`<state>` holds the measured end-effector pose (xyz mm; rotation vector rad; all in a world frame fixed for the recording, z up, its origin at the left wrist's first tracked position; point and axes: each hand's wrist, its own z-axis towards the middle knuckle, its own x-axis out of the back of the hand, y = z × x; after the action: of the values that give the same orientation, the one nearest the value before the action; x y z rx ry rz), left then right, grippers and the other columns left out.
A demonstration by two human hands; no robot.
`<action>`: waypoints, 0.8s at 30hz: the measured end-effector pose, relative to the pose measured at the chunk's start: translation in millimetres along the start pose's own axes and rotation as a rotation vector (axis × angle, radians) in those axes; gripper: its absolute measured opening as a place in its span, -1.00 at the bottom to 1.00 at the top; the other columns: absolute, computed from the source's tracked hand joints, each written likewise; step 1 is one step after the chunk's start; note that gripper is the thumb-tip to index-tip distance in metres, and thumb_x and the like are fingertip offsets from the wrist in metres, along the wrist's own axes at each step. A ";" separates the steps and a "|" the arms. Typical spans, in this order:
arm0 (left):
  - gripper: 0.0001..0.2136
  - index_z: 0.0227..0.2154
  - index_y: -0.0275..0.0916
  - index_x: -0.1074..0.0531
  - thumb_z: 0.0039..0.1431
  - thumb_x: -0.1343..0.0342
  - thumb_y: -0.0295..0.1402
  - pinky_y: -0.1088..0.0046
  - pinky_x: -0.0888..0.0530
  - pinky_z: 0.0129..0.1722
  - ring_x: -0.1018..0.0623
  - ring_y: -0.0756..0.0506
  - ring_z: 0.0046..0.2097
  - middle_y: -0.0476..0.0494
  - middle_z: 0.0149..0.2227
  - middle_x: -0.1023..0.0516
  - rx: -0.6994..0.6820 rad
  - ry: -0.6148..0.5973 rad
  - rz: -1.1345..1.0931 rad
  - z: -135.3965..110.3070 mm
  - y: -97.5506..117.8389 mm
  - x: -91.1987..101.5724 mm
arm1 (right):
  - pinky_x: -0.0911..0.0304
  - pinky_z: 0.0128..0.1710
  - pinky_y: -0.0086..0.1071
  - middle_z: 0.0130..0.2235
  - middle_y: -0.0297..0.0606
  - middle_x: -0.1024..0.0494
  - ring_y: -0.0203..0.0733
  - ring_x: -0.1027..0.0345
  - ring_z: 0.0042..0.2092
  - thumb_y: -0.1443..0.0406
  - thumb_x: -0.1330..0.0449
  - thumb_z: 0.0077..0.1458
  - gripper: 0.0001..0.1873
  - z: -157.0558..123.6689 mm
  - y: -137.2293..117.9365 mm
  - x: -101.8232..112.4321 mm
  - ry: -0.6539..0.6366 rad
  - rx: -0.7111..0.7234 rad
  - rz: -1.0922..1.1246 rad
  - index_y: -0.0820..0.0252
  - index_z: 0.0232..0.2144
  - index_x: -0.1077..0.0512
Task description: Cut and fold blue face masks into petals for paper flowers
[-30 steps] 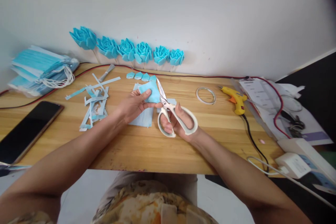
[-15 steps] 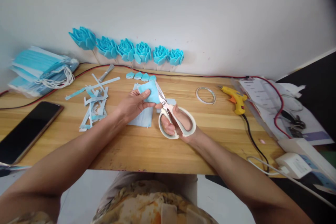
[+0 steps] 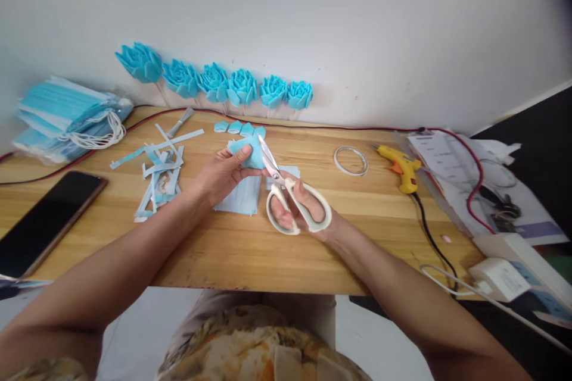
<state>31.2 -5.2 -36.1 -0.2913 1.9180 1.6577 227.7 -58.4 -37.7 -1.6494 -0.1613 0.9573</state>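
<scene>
Between the thumb and fingers of my left hand [image 3: 227,169] is a small blue piece of mask fabric [image 3: 252,152]. My right hand [image 3: 304,205] has its thumb and fingers through the handles of white-handled scissors [image 3: 277,177]. The scissor blades lie along the right edge of the blue piece, pointing up and left. Beneath my hands, a pale blue fabric sheet [image 3: 241,196] rests on the wooden table [image 3: 214,250], with another pale piece [image 3: 288,172] partly behind the scissors. Several folded blue petals [image 3: 234,127] sit in a row just beyond.
Several blue fabric flowers [image 3: 243,88] on sticks lean against the wall. To the left are a stack of masks [image 3: 67,110], cut strips [image 3: 161,178] and a phone [image 3: 49,220]. A tape roll [image 3: 351,161], yellow glue gun [image 3: 402,169] and power strip [image 3: 527,274] are on the right.
My left hand and the blue piece have shifted slightly left and tilted. The scissors have moved a little left with it, their blades now closer together.
</scene>
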 end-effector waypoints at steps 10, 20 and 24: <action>-0.86 -0.40 -0.30 -0.60 0.08 -0.38 -0.33 0.44 -0.65 -0.18 -0.64 -0.02 -0.32 -0.08 -0.36 -0.66 -0.018 0.136 0.013 0.4 5.6 0.5 | -0.13 -0.58 -0.45 -0.46 -0.43 -0.41 -0.33 -0.18 -0.53 -0.13 -0.09 0.24 -0.28 -0.1 -2.4 -1.1 -0.060 -0.010 -0.038 0.05 0.29 -0.07; -0.82 -0.39 -0.34 -0.60 0.03 -0.42 -0.33 0.46 -0.66 -0.30 -0.67 -0.09 -0.30 -0.14 -0.34 -0.67 0.038 0.093 0.040 -0.5 3.5 -0.1 | -0.17 -0.59 -0.46 -0.43 -0.43 -0.48 -0.33 -0.25 -0.54 -0.14 -0.14 0.20 -0.09 -0.8 -0.3 2.0 -0.017 -0.026 -0.036 0.04 0.38 0.15; -0.78 -0.38 -0.36 -0.60 0.00 -0.44 -0.30 0.52 -0.64 -0.39 -0.66 -0.08 -0.34 -0.14 -0.38 -0.66 0.038 0.081 0.055 -1.6 5.1 -0.9 | -0.18 -0.59 -0.46 -0.41 -0.42 -0.50 -0.35 -0.25 -0.54 -0.14 -0.16 0.19 -0.11 -0.7 -0.9 1.4 -0.010 -0.031 -0.032 0.05 0.37 0.09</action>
<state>28.8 -5.9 -31.2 -0.2966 2.0317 1.6662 229.4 -57.9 -37.6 -1.6655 -0.2096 0.9428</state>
